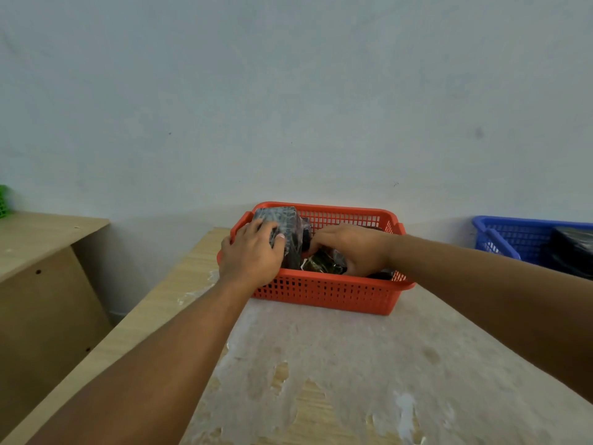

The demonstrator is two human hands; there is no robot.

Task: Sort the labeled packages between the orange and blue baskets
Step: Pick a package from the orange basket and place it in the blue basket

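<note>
An orange basket [324, 292] stands on the table by the wall. Inside it, a dark plastic-wrapped package [288, 226] stands on edge at the left end, and my left hand [252, 253] grips it from the near side. My right hand [353, 248] reaches into the basket's middle, fingers closed around a second dark, shiny package [324, 263] lying lower down. A blue basket [500, 239] sits at the far right with a black package [571, 252] in it. No labels are readable.
The wooden table [337, 364] has a worn, whitish patchy top. A lower wooden cabinet [41, 252] stands to the left across a gap, with a green basket [4, 200] at the frame edge. A plain wall rises right behind the baskets.
</note>
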